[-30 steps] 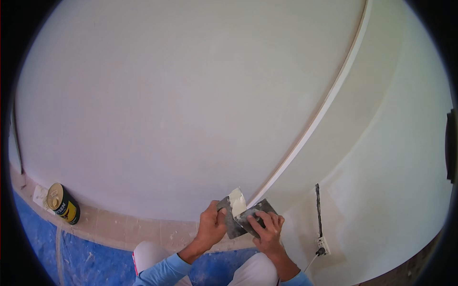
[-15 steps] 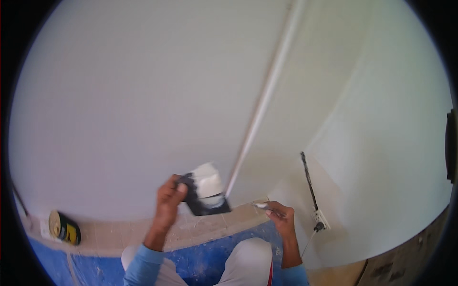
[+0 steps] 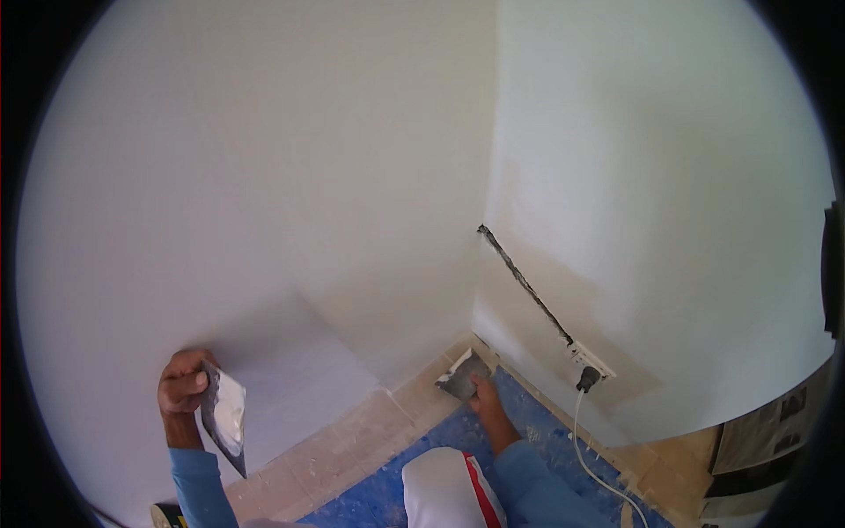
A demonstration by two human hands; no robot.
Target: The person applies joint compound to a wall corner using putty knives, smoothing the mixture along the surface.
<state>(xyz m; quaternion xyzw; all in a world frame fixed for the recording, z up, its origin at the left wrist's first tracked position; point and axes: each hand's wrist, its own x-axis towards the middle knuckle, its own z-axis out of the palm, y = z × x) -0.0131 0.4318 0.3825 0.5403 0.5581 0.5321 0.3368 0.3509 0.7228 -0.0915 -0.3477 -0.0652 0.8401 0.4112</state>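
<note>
My left hand (image 3: 183,382) grips a dark flat putty board (image 3: 211,414) by its upper edge, close to the left wall. A thick layer of white putty (image 3: 231,410) covers the board's face, which is tilted steeply. Low in front of the corner, my right hand (image 3: 483,394) is closed around a wide grey putty knife (image 3: 464,378). White putty lies along the blade's far left edge. The knife's handle is hidden in the hand. On the right wall, a dark, rough-edged groove (image 3: 526,283) runs slanting from near the corner down to a white socket plate (image 3: 591,359).
A black plug (image 3: 588,379) sits in the socket, its white cable (image 3: 576,431) trailing to the floor. Blue sheeting (image 3: 374,480) covers floor beside a strip of dusty tiles (image 3: 304,462). A can (image 3: 167,516) is partly visible at lower left; printed sheets (image 3: 766,422) lie at right.
The view has turned toward the corner. My left hand has moved left with the board, now tilted steeper. My right hand has turned the putty knife so its broad face shows.
</note>
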